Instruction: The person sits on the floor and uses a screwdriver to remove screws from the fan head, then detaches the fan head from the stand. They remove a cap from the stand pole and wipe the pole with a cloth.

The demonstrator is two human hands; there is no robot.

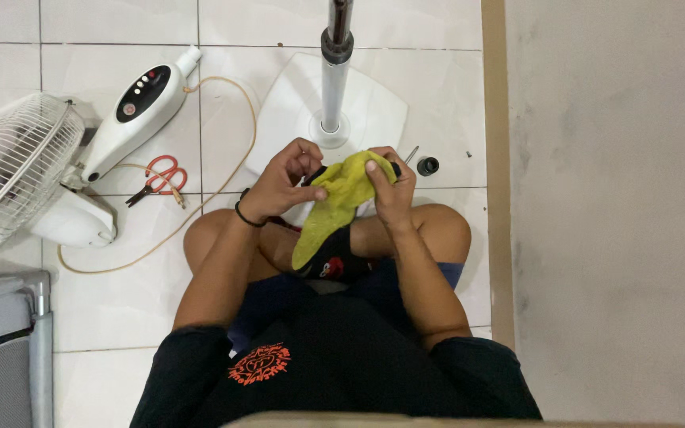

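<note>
Yellow cloth [334, 208] sits between your two hands, above your crossed legs, just near of the white fan base [374, 103]. Its long axis runs on a diagonal: top end bunched up far-right at your fingers, loose tail hanging down toward near-left over your lap. A small dark object is wrapped in the bunched end; only black bits show at either side, so what it is can't be told.

Your left hand [283, 181]: fingers curled, thumb and fingertips pinching the cloth's left edge and the dark piece. Black band on that wrist.

Your right hand [390, 186]: fingers bent down over the cloth's top right, gripping it closed.

Upright fan pole [334, 71] stands just beyond your hands. Small black cap [427, 166] lies on the tile to the right. Red-handled scissors [156, 178] and the detached fan head [9, 170] lie well left.
</note>
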